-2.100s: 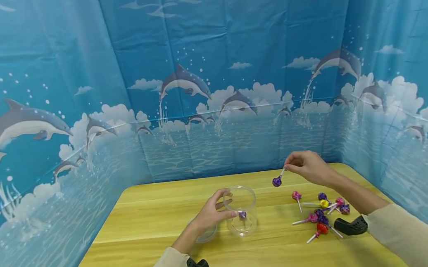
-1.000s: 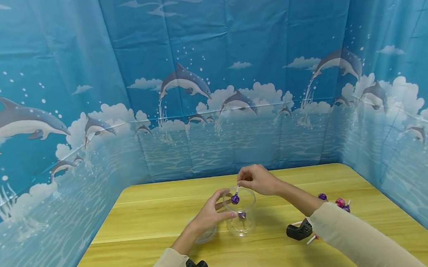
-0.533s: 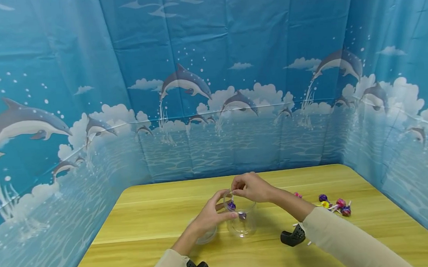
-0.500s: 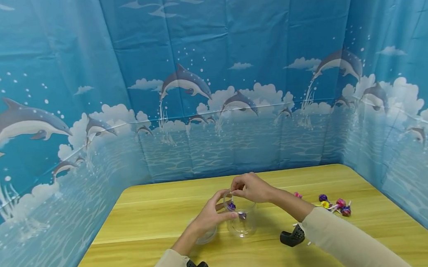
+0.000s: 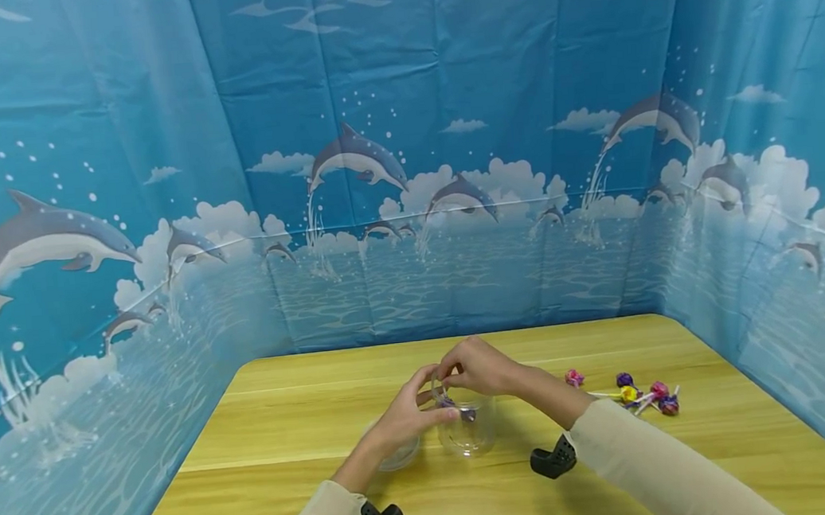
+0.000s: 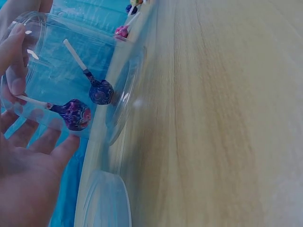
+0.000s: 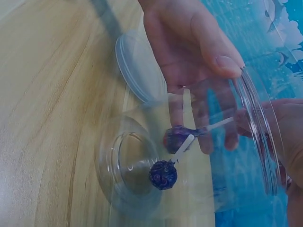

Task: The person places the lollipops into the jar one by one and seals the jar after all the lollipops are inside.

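My left hand (image 5: 406, 421) holds a clear plastic jar (image 5: 466, 439) upright on the table, thumb on the near side and fingers round the left side. My right hand (image 5: 479, 367) reaches into the jar's mouth and pinches the white stick of a purple lollipop (image 7: 177, 138). That lollipop's wrapped head hangs inside, near the left hand's fingers behind the wall in the left wrist view. A second purple lollipop (image 6: 101, 91) is inside the jar with its stick leaning, touched by neither hand.
A clear round lid (image 5: 400, 456) lies left of the jar, partly under the left forearm. Several loose lollipops lie right, among them a pink one (image 5: 574, 378) and a yellow one (image 5: 629, 394); the right sleeve hides part of that area. A dolphin-print curtain (image 5: 414, 281) hangs behind the table.
My right hand has carried the purple lollipop left from above the loose ones and lowered it into the jar. The left hand and jar have stayed in place.
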Tool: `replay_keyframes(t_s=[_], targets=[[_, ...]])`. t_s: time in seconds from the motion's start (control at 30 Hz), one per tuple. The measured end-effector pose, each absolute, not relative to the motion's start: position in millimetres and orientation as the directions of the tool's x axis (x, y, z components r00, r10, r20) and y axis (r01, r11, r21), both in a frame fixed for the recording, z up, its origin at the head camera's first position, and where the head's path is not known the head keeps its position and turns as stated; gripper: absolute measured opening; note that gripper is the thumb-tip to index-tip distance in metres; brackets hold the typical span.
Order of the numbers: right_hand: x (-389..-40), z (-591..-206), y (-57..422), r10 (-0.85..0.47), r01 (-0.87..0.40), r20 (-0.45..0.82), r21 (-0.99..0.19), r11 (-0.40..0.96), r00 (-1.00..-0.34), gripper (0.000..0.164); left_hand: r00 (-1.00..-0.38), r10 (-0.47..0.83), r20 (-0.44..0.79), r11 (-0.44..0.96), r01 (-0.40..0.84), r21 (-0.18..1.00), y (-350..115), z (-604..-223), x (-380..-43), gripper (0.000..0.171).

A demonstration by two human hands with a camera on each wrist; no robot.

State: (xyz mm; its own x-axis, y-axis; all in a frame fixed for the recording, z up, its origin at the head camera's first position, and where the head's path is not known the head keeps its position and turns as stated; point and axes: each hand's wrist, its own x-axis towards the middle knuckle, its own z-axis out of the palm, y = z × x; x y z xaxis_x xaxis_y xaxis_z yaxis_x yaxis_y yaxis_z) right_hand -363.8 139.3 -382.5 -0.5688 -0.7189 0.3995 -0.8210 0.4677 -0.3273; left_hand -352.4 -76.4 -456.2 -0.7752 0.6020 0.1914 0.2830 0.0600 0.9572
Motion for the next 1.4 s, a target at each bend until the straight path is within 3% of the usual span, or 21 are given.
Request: replay_keyframes(t_s=[0.67, 1.4], targets=[[-357, -368, 150, -0.703, -0.784, 0.355, -0.359, 0.506, -0.616, 0.01, -0.765, 0.617, 0.185, 0.062, 0.282, 0.958, -70, -453, -354, 0.073], [-340, -350, 200, -0.643, -0.724, 0.34, -0.402, 0.56, -0.686, 0.008, -0.776, 0.599, 0.198, 0.068, 0.295, 0.953, -77, -457, -352, 0.077]])
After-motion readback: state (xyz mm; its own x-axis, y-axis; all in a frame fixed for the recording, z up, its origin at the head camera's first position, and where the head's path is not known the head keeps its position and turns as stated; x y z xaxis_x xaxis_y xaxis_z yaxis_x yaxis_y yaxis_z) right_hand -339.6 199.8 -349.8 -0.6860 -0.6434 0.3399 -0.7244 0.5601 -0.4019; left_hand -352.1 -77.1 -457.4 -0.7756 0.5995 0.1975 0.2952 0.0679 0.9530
